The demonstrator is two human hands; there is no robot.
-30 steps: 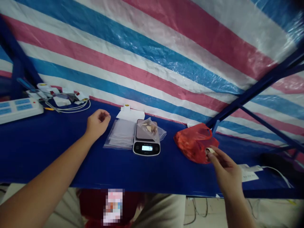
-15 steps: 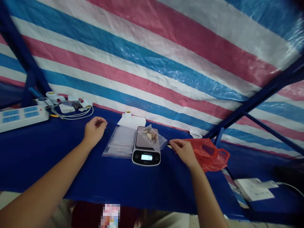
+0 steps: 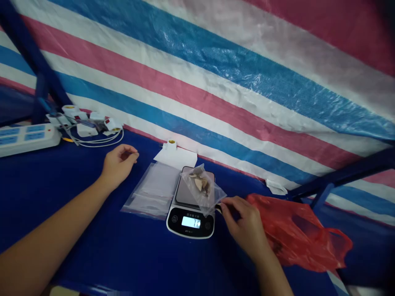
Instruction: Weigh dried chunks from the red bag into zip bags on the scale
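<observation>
A digital kitchen scale (image 3: 190, 224) stands on the blue table with its display lit, reading what looks like 7.1. On its pan lies a clear plastic bag (image 3: 212, 197) holding several brown and pale dried slices (image 3: 200, 184). My right hand (image 3: 243, 220) is just right of the bag, thumb and fingers pinched on a small dark-edged, pale slice (image 3: 218, 208). Left of the scale lies a stack of clear zip bags (image 3: 154, 189). My left hand (image 3: 119, 164) hovers beyond that stack's left side, its fingers curled together with nothing visible in them.
A red plastic bag (image 3: 296, 230) lies right of my right hand. Behind the scale are a white card (image 3: 185, 157) and a small white plug (image 3: 170, 144). Cables with adapters (image 3: 88, 129) and a power strip (image 3: 31, 139) sit at the left. Striped sheeting hangs behind.
The view has moved closer to the table. My right hand has come nearer the scale with the slice. My left hand stays beside the zip bags, and the display appears unchanged.
</observation>
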